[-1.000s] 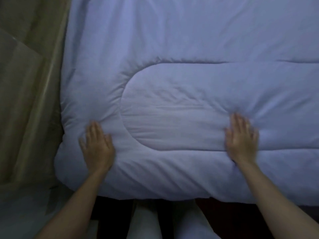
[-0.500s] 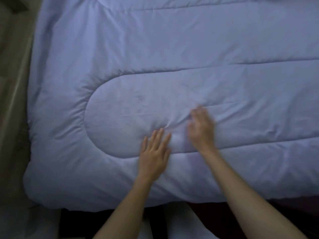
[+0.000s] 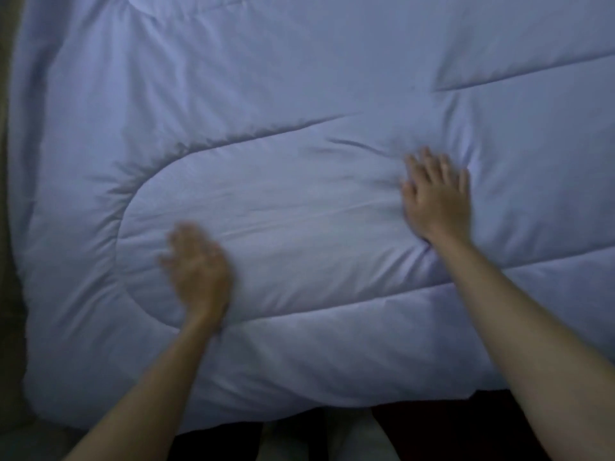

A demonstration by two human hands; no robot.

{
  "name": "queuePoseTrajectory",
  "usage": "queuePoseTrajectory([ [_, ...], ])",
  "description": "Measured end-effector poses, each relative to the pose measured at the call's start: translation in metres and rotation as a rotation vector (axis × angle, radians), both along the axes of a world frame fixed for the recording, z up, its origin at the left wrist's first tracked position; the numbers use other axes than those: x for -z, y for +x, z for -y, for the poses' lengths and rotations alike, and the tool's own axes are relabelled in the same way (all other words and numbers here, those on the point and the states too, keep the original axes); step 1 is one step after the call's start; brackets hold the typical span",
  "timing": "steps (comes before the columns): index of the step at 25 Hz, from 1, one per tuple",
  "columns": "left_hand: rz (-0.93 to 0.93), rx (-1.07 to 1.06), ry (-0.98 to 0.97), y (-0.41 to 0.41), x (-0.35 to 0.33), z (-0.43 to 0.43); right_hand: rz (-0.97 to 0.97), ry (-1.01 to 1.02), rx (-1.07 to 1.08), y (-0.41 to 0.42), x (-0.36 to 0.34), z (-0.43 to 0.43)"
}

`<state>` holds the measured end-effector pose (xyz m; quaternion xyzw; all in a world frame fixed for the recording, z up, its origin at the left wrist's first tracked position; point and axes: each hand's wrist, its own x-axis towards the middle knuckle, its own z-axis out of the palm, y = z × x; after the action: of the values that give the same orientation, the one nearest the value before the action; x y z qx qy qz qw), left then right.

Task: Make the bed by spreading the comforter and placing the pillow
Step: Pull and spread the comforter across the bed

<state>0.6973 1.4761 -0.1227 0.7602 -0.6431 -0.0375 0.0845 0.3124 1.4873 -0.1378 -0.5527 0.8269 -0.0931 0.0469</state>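
Observation:
A pale blue quilted comforter [image 3: 299, 94] covers the bed and fills most of the view, with a rounded stitched panel in its middle. My left hand [image 3: 196, 271] lies flat on the lower left of that panel, blurred by motion, fingers apart. My right hand [image 3: 437, 196] presses palm-down on the panel's right end, fingers spread, with small creases fanning out around it. Neither hand holds anything. No pillow is in view.
The comforter's near edge [image 3: 299, 404] hangs over a dark bed side at the bottom. A beige wall or curtain strip [image 3: 8, 227] runs down the left edge. Pale cloth [image 3: 299, 440] shows below, between my forearms.
Both hands were close together at the panel's centre half a second ago; now they have slid apart, left hand down-left, right hand up-right. The view has shifted slightly.

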Motion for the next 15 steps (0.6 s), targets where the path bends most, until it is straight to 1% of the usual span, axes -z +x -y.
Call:
queuePoseTrajectory([
  [1, -0.031, 0.211, 0.004, -0.041, 0.002, 0.002, -0.013, -0.011, 0.081, -0.018, -0.001, -0.022],
  [3, -0.086, 0.534, 0.02, -0.113, 0.001, -0.008, -0.013, -0.019, 0.227, -0.04, -0.004, -0.072],
  [4, -0.08, 0.661, 0.042, -0.135, 0.0, -0.017, -0.004, -0.009, 0.287, -0.047, -0.008, -0.1],
  [5, -0.057, 0.742, 0.059, -0.144, -0.001, -0.025, 0.011, 0.028, 0.334, -0.053, -0.007, -0.13],
  [6, -0.023, 0.754, 0.08, -0.139, 0.003, -0.031, 0.022, 0.079, 0.376, -0.057, -0.008, -0.157],
  [7, 0.002, 0.684, 0.112, -0.124, 0.002, -0.035, 0.039, 0.134, 0.434, -0.062, -0.008, -0.184],
  [8, 0.01, 0.534, 0.149, -0.104, 0.002, -0.038, 0.072, 0.179, 0.51, -0.067, -0.006, -0.206],
  [10, 0.004, 0.215, 0.251, -0.064, -0.012, -0.037, 0.273, 0.187, 0.687, -0.067, -0.024, -0.227],
  [11, 0.007, 0.153, 0.332, -0.054, -0.025, -0.033, 0.397, 0.165, 0.766, -0.06, -0.039, -0.225],
  [12, -0.01, 0.171, 0.386, -0.05, -0.04, -0.028, 0.482, 0.129, 0.79, -0.049, -0.058, -0.217],
  [13, -0.082, 0.241, 0.405, -0.054, -0.057, -0.021, 0.528, 0.073, 0.747, -0.033, -0.078, -0.205],
  [15, -0.331, 0.402, 0.414, -0.078, -0.104, -0.012, 0.638, -0.08, 0.584, 0.003, -0.121, -0.177],
])
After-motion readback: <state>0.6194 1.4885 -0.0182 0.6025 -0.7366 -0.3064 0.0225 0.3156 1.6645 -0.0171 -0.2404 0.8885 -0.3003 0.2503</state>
